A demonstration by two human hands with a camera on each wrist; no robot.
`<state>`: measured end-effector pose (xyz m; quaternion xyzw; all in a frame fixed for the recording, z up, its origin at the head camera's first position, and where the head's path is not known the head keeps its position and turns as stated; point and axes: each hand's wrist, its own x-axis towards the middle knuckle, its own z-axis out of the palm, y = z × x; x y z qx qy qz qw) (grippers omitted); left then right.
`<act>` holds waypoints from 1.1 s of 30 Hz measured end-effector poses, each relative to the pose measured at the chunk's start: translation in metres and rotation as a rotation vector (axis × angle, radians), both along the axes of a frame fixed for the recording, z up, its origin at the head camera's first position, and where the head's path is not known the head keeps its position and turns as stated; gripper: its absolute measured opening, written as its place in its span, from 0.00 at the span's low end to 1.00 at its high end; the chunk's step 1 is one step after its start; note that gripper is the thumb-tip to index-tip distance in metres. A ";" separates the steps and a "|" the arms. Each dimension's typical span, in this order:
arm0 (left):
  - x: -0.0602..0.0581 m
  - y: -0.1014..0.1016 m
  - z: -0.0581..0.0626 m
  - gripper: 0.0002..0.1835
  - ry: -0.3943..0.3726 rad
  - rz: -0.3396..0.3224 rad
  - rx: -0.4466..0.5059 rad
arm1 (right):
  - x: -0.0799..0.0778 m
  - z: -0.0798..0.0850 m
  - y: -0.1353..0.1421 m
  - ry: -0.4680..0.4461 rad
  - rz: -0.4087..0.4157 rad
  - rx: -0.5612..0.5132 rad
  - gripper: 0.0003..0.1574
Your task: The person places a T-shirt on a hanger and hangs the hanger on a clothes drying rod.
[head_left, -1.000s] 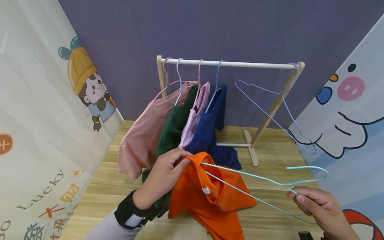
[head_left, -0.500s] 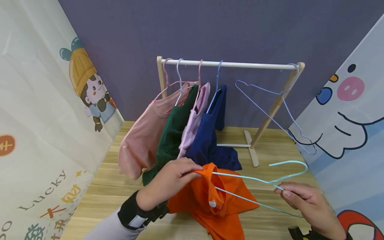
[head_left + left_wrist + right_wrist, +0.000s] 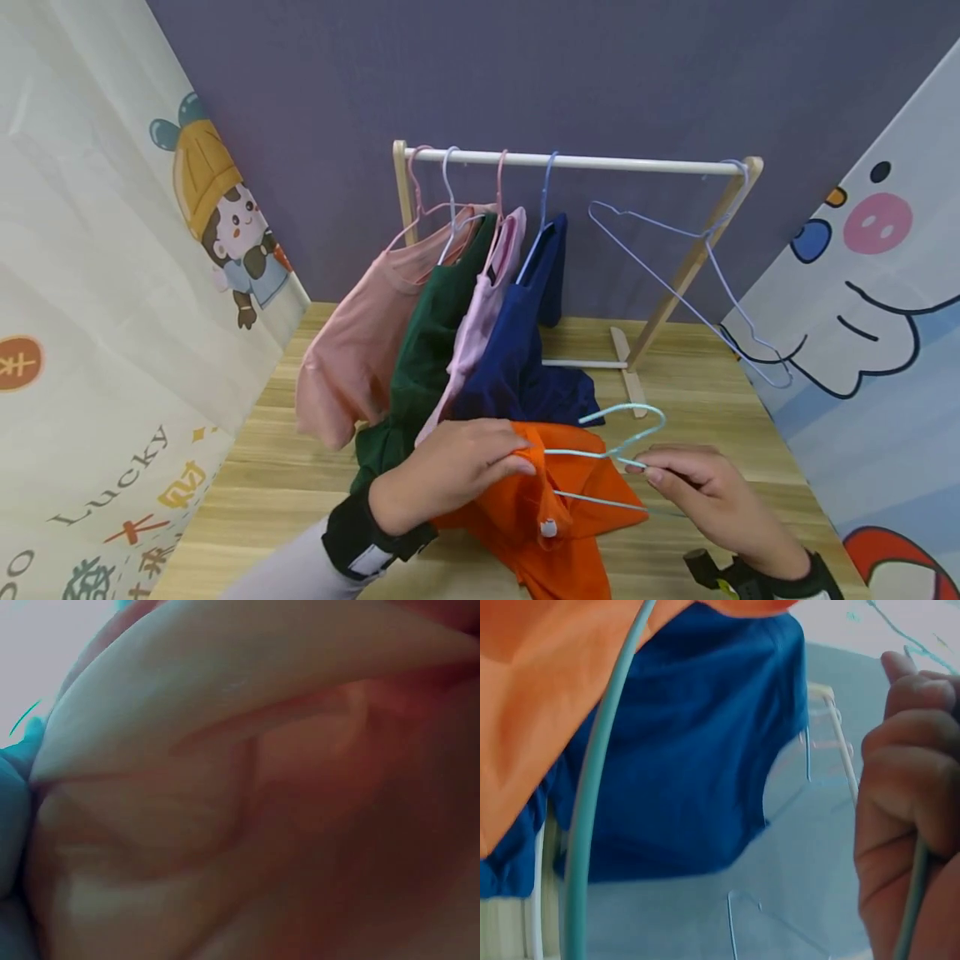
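My left hand (image 3: 465, 467) pinches the neckline of an orange shirt (image 3: 577, 546) whose body drapes down onto the table. A mint-green hanger (image 3: 637, 442) runs into the shirt's neck opening, its far arm hidden inside the cloth and its hook standing outside. Its near shoulder is gripped by my right hand (image 3: 697, 492) between thumb and curled fingers. In the right wrist view, the right fingers curl round the hanger wire, and the hanger's lower bar (image 3: 592, 795) crosses in front of the orange cloth. Blurred orange fabric (image 3: 187, 750) fills most of the left wrist view.
Behind my hands stands a clothes rack (image 3: 585, 161). On it hang a pink shirt (image 3: 360, 333), a dark green garment (image 3: 427, 350), a lilac garment (image 3: 480, 317) and a navy one (image 3: 502, 358). A bare lavender hanger (image 3: 660, 283) hangs at the right end, above the wooden table (image 3: 255, 467).
My right hand has moved left, pushing the mint-green hanger deeper into the orange shirt's neck. The left hand has shifted right and slightly down, still pinching the neckline.
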<state>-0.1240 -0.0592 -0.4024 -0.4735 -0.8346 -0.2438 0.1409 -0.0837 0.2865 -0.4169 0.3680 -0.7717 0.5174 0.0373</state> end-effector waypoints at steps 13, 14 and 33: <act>0.006 0.023 -0.013 0.11 0.048 -0.002 0.055 | -0.016 -0.012 -0.049 0.089 0.012 0.120 0.27; 0.006 0.023 -0.013 0.10 0.049 0.001 0.055 | -0.016 -0.012 -0.050 0.094 0.020 0.113 0.27; -0.012 0.012 0.015 0.06 0.092 0.157 0.271 | -0.030 0.003 -0.035 0.528 -0.436 0.127 0.30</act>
